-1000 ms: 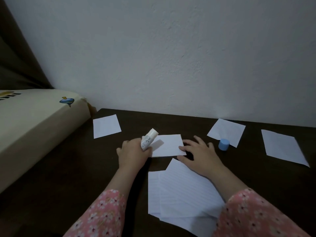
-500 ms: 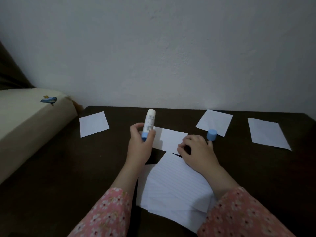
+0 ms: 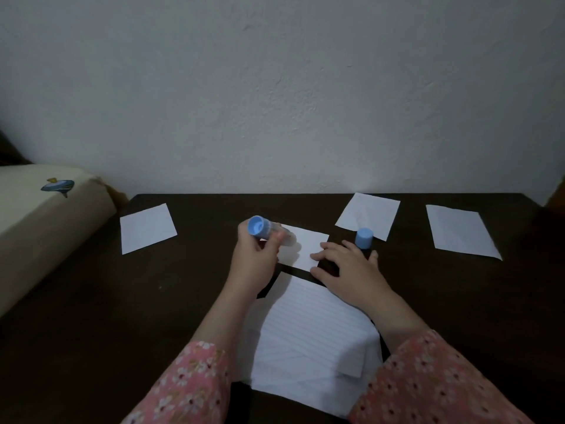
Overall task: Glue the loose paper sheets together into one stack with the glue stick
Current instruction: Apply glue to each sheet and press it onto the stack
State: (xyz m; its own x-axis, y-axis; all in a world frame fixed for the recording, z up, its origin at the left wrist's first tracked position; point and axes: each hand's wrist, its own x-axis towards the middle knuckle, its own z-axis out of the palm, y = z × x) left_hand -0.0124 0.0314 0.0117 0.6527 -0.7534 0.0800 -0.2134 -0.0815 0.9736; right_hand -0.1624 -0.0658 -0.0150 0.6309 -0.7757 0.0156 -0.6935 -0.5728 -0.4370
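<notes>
Left hand [image 3: 255,264] grips the white, blue-based glue stick [image 3: 269,232]; at three o'clock, right hand [image 3: 345,267] presses flat on the small white paper sheet [image 3: 302,246].

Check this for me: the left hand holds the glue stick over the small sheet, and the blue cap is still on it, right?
Not quite. In the head view the left hand does hold the glue stick over the small sheet, but the blue cap is off, standing on the table by the right hand.
</notes>
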